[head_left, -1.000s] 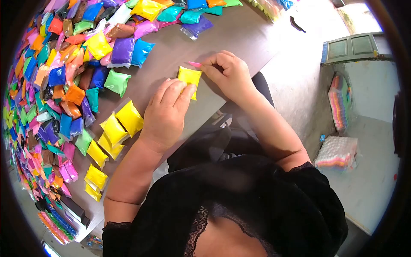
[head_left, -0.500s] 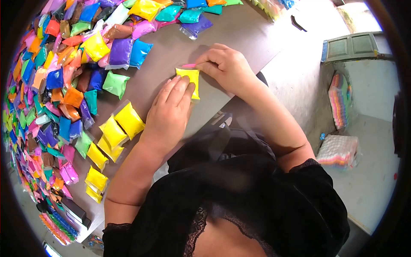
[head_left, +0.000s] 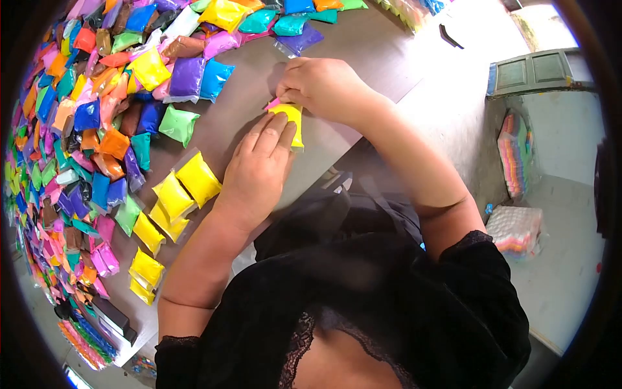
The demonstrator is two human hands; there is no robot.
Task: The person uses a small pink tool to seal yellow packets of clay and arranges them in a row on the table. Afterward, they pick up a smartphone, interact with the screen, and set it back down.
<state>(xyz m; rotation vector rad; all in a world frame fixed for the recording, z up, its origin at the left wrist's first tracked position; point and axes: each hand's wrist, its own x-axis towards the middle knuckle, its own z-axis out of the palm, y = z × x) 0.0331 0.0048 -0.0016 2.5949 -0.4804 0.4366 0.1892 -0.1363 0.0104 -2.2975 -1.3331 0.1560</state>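
A yellow packet (head_left: 296,123) lies on the table under the fingertips of my left hand (head_left: 258,165), whose fingers lie flat and nearly side by side on it. My right hand (head_left: 321,87) is closed in a pinch at the packet's upper edge, on a small pink strip (head_left: 274,103) that sticks out at its fingertips. Several other yellow packets (head_left: 199,179) rest on the table to the left of my left forearm.
A large heap of coloured packets (head_left: 113,144) covers the table's left side. A dark curved object (head_left: 451,36) lies at the upper right. Stacked colourful goods (head_left: 515,228) in clear wrap sit on the floor at right.
My right hand has moved left along the packet's top edge, and the pink strip has shifted left with it. My left hand stays on the packet, almost unmoved.
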